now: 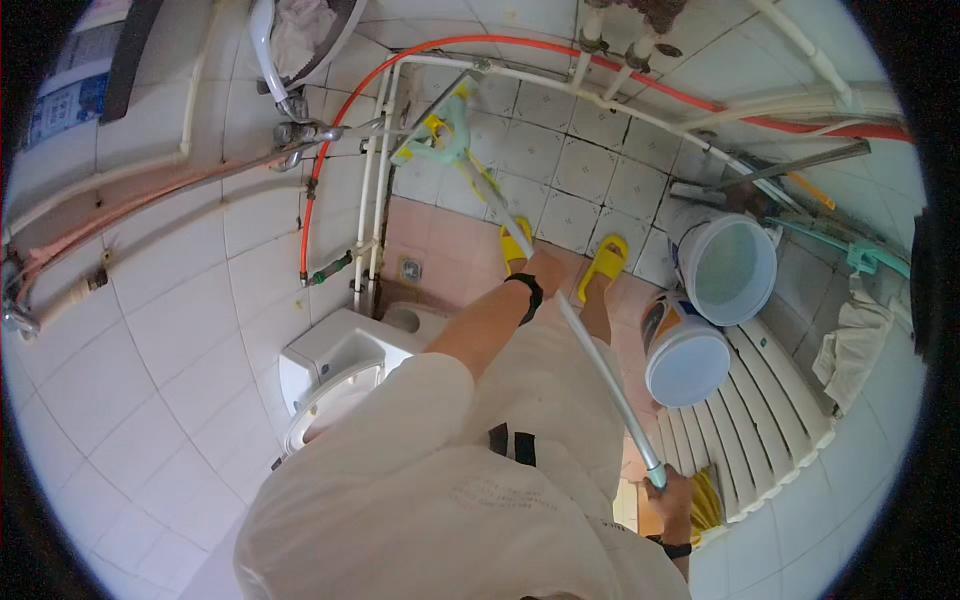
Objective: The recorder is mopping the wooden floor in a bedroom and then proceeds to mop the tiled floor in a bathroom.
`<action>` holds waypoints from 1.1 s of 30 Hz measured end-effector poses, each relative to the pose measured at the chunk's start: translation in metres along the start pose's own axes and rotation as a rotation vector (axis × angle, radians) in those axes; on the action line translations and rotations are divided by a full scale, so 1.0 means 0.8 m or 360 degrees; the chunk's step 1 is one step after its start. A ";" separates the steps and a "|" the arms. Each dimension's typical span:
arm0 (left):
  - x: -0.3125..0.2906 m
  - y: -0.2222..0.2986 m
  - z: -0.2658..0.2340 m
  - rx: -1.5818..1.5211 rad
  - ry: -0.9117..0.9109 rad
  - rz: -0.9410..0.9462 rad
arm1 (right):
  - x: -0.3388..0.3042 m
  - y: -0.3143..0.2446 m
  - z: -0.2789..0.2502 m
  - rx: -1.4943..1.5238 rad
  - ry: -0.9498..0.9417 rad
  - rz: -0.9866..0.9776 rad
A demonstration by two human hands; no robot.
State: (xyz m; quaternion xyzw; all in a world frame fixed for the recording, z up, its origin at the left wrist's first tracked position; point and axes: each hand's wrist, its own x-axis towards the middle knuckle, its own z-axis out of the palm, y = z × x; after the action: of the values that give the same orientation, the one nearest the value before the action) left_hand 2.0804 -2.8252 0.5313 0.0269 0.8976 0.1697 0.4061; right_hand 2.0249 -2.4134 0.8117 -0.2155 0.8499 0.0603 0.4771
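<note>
I hold a long-handled squeegee with a silver pole and a pale green, forked head with yellow parts. Its long, narrow blade lies against the tiles at the far left corner. My left hand is closed round the middle of the pole, between my yellow slippers. Nearer my body on the right, my right hand grips the pole's end. The pole slants from the near right to the far left. A black band is on each wrist.
Two white buckets stand at right, beside a white ribbed radiator. A toilet is at left. A red hose and white pipes run along the walls. A washbasin juts out top left. A floor drain lies nearby.
</note>
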 end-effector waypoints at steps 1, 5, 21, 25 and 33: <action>0.003 0.000 0.005 0.0001 0.0004 0.0002 | 0.000 -0.001 0.000 -0.0001 0.0003 0.0002; 0.009 0.008 0.019 -0.0004 -0.0056 -0.0084 | -0.008 0.009 0.013 0.0371 -0.0207 0.0066; 0.004 0.038 0.002 0.0091 0.0080 -0.0039 | -0.042 0.007 0.044 0.0661 -0.0121 0.0212; 0.008 0.036 0.010 0.0110 0.0217 -0.0066 | -0.041 -0.002 0.043 0.0551 -0.0063 0.0075; -0.007 0.031 -0.009 -0.0032 0.0082 0.0016 | -0.039 0.002 0.050 0.0565 -0.0136 0.0110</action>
State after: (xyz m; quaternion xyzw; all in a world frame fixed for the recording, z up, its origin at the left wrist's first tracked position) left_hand 2.0771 -2.8046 0.5480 0.0230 0.9059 0.1813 0.3821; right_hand 2.0697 -2.3900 0.8164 -0.0958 0.8330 -0.0652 0.5409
